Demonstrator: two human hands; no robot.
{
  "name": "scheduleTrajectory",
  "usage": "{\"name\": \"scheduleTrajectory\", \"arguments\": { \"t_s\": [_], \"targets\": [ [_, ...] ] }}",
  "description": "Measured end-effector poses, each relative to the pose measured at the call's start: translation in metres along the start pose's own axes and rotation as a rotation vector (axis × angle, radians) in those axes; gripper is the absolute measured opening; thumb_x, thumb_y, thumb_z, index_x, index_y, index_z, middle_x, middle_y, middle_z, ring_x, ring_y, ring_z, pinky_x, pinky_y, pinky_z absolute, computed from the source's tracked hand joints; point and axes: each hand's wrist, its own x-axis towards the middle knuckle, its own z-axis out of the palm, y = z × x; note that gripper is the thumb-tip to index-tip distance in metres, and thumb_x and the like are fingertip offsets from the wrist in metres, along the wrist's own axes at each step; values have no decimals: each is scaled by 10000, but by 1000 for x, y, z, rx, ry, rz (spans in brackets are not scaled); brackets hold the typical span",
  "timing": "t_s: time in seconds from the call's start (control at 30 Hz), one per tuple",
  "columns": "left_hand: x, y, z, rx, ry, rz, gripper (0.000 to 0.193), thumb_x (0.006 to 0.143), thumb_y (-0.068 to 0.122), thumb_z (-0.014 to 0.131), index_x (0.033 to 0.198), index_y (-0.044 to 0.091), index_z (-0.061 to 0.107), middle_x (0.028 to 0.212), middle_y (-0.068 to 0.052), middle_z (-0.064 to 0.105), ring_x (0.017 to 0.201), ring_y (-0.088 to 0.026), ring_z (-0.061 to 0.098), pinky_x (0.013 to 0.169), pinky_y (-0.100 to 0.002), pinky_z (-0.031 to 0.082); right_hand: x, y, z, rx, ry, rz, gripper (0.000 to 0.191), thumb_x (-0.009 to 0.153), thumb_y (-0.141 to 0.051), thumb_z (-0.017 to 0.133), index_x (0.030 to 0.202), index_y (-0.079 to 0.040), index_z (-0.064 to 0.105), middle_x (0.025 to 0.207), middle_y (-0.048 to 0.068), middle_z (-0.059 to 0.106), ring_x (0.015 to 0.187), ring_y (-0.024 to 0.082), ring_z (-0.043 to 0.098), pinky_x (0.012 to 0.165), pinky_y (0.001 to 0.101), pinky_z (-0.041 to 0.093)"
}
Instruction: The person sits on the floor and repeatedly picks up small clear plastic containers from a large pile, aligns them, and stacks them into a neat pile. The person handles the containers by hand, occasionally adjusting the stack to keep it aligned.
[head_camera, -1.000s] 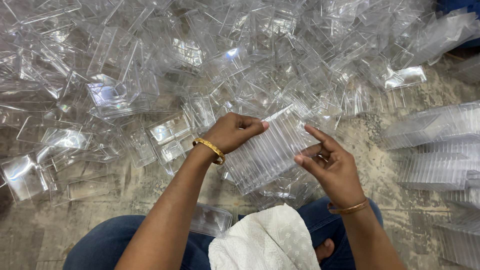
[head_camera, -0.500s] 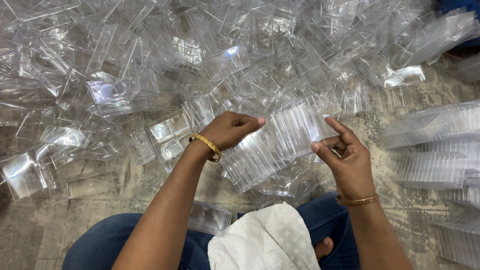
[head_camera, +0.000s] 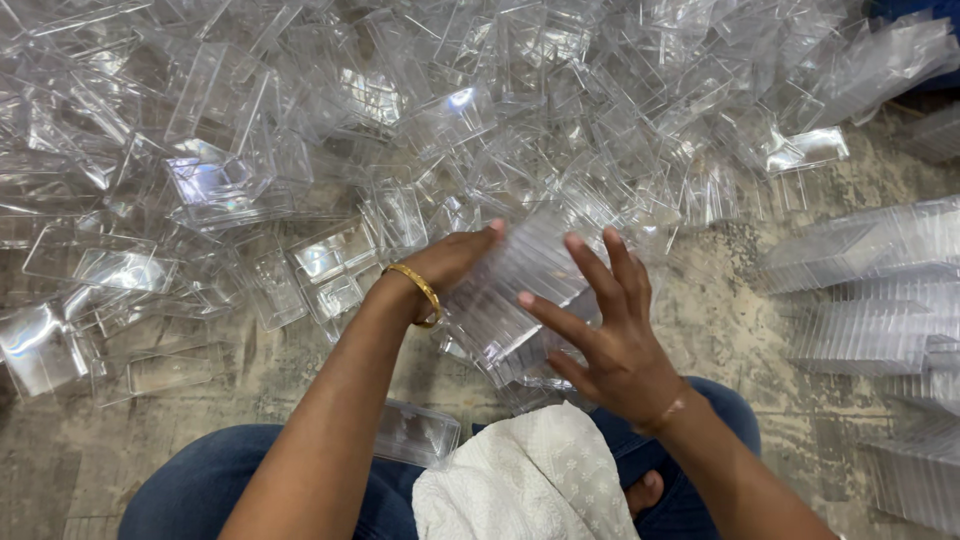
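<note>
Left hand (head_camera: 455, 262) grips the nested stack of clear plastic trays (head_camera: 515, 295) while the right hand (head_camera: 610, 345), fingers spread, should press squarely to align edges.

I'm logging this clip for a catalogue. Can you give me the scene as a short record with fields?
setting: person seated on a concrete floor
left hand: grips the far end of a stack of clear trays
right hand: fingers spread against the stack's near side
wrists: gold bangle on the left
loose pile: clear trays heaped ahead
sorted stacks: nested trays at right
lap: white cloth, one tray on the left knee
</note>
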Motion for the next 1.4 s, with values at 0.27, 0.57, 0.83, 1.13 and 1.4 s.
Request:
{"name": "scheduleTrajectory", "arguments": {
  "t_s": [0.27,0.57,0.83,1.13,1.4],
  "targets": [
    [-4,0,-6,-91,-11,-158,862,884,750,278,1555,210,309,1193,-290,697,972,-423,745,821,-438,630,-36,59,11,-58,103,94,607,755,-183,824,1304,-204,565,1395,112,524,1416,353,402,1236,553,305],
    [-19,18,-34,-708,372,123,828,902,726,410,1403,74,511,1046,-221,710,835,-289,737,755,-416,647,-179,160,-18,628,1140,1509,821,902,23,736,1486,-253,229,1560,69,337,1374,331,454,971,576,519],
    [-19,30,-25,-724,249,115,898,724,653,677,1416,125,459,1198,-178,609,996,-274,672,854,-468,612,-166,213,-13,606,1051,1858,1110,903,-10,770,1616,-282,-37,1647,183,294,1266,450,608,875,436,643],
    [-12,15,-22,-636,148,435,738,879,492,796,1399,22,566,1356,-127,558,1128,-224,618,960,-414,552,-101,78,84,413,206,861,472,944,-106,624,1408,-129,538,1360,76,640,1288,197,594,1115,514,490],
    [-31,20,-17,-670,188,365,691,798,498,742,1348,105,598,1297,-88,618,1172,-280,670,937,-475,616,-68,40,97,161,-348,461,183,874,-190,695,1057,-173,688,1208,79,710,1335,311,538,1110,574,375]
  ]
}}
